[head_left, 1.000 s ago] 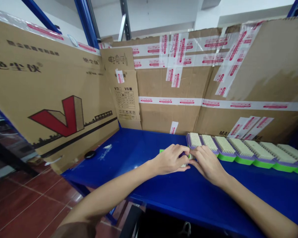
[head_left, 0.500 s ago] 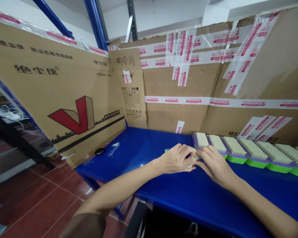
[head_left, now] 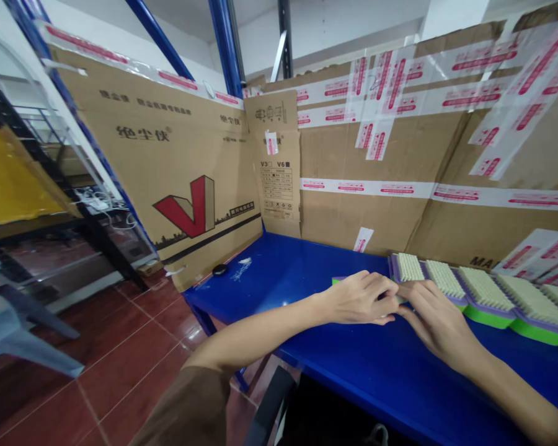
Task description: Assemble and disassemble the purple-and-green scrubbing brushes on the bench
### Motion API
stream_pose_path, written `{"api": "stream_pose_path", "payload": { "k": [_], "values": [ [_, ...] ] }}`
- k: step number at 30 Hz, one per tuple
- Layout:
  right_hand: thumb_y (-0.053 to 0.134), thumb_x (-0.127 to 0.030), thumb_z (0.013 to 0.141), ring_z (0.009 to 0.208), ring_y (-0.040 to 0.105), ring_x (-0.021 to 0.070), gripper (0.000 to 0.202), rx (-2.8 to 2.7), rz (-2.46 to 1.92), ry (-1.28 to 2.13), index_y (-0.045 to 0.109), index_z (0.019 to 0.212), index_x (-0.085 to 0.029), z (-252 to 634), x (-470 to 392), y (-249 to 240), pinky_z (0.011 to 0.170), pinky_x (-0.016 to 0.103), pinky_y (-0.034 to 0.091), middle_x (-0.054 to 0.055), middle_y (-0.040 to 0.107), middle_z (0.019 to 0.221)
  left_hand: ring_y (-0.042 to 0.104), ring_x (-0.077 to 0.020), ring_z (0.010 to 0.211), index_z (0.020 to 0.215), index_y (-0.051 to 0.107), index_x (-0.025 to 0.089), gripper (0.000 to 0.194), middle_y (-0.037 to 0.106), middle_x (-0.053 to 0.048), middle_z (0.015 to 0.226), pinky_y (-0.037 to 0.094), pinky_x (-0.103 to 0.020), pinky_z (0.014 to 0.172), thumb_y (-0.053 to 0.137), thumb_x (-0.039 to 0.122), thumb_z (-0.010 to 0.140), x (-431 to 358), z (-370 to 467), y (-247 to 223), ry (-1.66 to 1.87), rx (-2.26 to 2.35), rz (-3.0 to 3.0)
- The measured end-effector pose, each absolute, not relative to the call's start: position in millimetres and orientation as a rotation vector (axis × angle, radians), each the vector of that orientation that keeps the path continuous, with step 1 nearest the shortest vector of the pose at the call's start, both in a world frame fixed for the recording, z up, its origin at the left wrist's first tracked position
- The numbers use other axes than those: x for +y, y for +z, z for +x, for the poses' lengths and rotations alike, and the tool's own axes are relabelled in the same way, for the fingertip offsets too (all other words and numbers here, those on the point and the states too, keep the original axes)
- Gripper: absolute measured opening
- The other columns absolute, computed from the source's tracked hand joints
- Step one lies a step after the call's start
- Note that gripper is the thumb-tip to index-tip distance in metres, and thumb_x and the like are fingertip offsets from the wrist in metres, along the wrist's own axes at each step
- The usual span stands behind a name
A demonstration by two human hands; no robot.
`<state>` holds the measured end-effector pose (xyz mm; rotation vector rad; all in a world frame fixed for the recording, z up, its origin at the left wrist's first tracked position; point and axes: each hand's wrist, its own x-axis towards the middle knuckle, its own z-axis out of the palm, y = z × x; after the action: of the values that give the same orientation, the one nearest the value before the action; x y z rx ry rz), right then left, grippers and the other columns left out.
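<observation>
My left hand (head_left: 363, 298) is closed, its thumb and fingers pinched together above the blue table. Right against it is my right hand (head_left: 434, 316), with bent fingers that also pinch. Between the fingertips shows a bit of a small pale piece (head_left: 401, 299); the rest of it is covered by the fingers. Behind my left wrist, the corner of a green and purple box (head_left: 336, 280) peeks out, mostly hidden. Beyond my right hand stands a row of several green boxes with purple rims (head_left: 486, 297), each topped with rows of small cream pegs.
The blue table (head_left: 288, 260) is walled by taped cardboard at the back (head_left: 363, 167) and by a printed cardboard sheet (head_left: 204, 155) on the left. A small black disc (head_left: 219, 270) lies near the left edge. A grey-blue plastic stool (head_left: 23, 334) stands on the red floor.
My view has turned to the left, so the scene has shifted right and the stool has come in. My hands stay together, pinching, with only small finger movement.
</observation>
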<state>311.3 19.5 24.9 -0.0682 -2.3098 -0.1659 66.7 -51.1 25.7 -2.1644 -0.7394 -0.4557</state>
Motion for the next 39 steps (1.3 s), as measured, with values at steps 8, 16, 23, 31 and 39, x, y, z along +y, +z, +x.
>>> {"api": "stream_pose_path", "payload": {
  "k": [8, 16, 23, 31, 39],
  "values": [
    [0.057, -0.023, 0.117, 0.095, 0.067, 0.0315, 0.027, -2.27, -0.051, -0.216, 0.067, 0.142, -0.023, 307.3, 19.3, 24.8, 0.082, 0.044, 0.055, 0.011, 0.076, 0.105, 0.058, -0.0225, 0.094, 0.111, 0.068, 0.017, 0.029, 0.06, -0.01, 0.112, 0.049, -0.039, 0.083, 0.063, 0.045, 0.115, -50.8, 68.5, 27.1, -0.432, -0.766, -2.164],
    [0.058, -0.022, 0.116, 0.098, 0.069, 0.0319, 0.033, -2.26, -0.055, -0.256, 0.064, 0.149, -0.023, 308.1, 18.5, 22.6, 0.085, 0.046, 0.056, 0.013, 0.077, 0.115, 0.057, -0.0225, 0.093, 0.111, 0.068, 0.018, 0.03, 0.06, -0.01, 0.111, 0.049, -0.038, 0.082, 0.058, 0.045, 0.117, -50.2, 68.7, 26.5, -0.455, -0.753, -2.139],
    [0.057, -0.025, 0.116, 0.097, 0.071, 0.0323, 0.036, -2.254, -0.046, -0.245, 0.063, 0.152, -0.024, 307.5, 21.0, 20.4, 0.083, 0.046, 0.058, 0.014, 0.079, 0.117, 0.058, -0.0221, 0.094, 0.112, 0.068, 0.018, 0.03, 0.061, -0.011, 0.115, 0.049, -0.039, 0.083, 0.059, 0.047, 0.117, -51.2, 68.9, 27.6, -0.404, -0.771, -2.147],
    [0.056, -0.023, 0.117, 0.099, 0.07, 0.0319, 0.04, -2.25, -0.05, -0.231, 0.062, 0.156, -0.024, 308.4, 18.6, 23.8, 0.084, 0.046, 0.056, 0.013, 0.08, 0.117, 0.059, -0.0217, 0.096, 0.109, 0.064, 0.018, 0.03, 0.062, -0.01, 0.113, 0.05, -0.038, 0.082, 0.056, 0.045, 0.118, -54.1, 68.7, 27.5, -0.508, -0.711, -2.096],
    [0.056, -0.02, 0.116, 0.105, 0.07, 0.0331, 0.041, -2.263, -0.056, -0.174, 0.061, 0.157, -0.026, 308.3, 13.8, 26.4, 0.087, 0.048, 0.057, 0.013, 0.079, 0.124, 0.062, -0.0233, 0.105, 0.111, 0.062, 0.02, 0.025, 0.064, -0.01, 0.116, 0.049, -0.038, 0.08, 0.06, 0.044, 0.117, -52.0, 66.6, 24.8, -0.458, -0.653, -2.034]
  ]
}}
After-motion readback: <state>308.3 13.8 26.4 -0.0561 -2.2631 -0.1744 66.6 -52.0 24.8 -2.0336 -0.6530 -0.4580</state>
